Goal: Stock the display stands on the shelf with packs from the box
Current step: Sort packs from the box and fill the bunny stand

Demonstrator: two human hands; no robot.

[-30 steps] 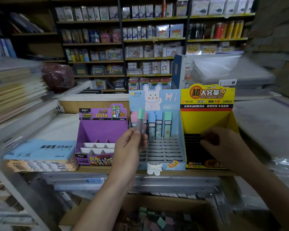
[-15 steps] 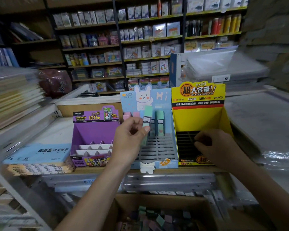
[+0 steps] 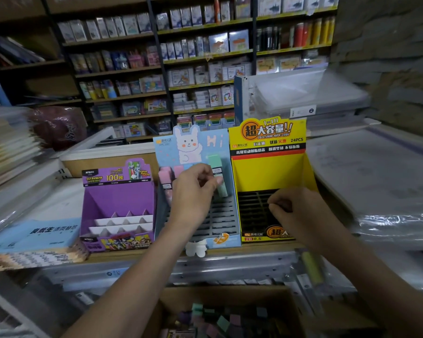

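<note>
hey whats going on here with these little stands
A person is stocking a shop shelf. Their left hand pinches a green pack at the back row of the blue display stand, beside pink packs; most of its slots are empty. The right hand rests curled on the yellow stand, which looks unfilled. More packs lie in the cardboard box below.

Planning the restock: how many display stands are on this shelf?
3, side by side: a purple stand on the left, a blue stand in the middle, a yellow stand on the right. None looks hidden.
</note>
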